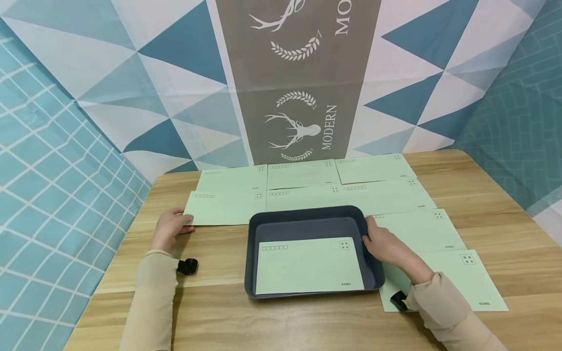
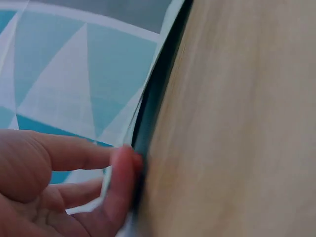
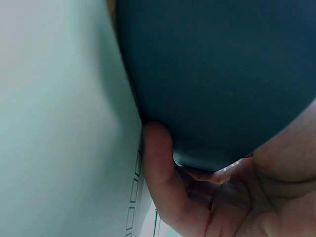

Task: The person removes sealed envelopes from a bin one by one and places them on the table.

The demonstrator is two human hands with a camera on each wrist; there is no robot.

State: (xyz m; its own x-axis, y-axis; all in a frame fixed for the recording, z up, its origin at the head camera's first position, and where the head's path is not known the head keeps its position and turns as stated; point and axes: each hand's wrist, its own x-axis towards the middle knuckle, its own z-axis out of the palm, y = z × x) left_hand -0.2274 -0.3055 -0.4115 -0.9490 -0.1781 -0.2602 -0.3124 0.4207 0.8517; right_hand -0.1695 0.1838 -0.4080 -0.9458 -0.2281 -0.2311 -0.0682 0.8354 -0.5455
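Observation:
My left hand [image 1: 172, 228] pinches the left edge of a pale green envelope [image 1: 224, 207] in the nearer of two rows. Close up, the left wrist view has that hand [image 2: 94, 177] with thumb and fingers on either side of the paper edge. My right hand [image 1: 386, 243] grips the right rim of a dark blue tray [image 1: 303, 214]. In the right wrist view, fingers curl around the tray's outer wall [image 3: 212, 74], close beside an envelope [image 3: 54, 123]. Inside the tray lies another envelope [image 1: 309, 268], its printed stamp box at upper right.
Several more pale green envelopes lie at the back, among them one at far left [image 1: 232, 178], and down the right side, among them the nearest one [image 1: 474, 280]. They overlap on the wooden table [image 1: 210, 312]. A patterned cloth [image 1: 184, 58] hangs behind the table.

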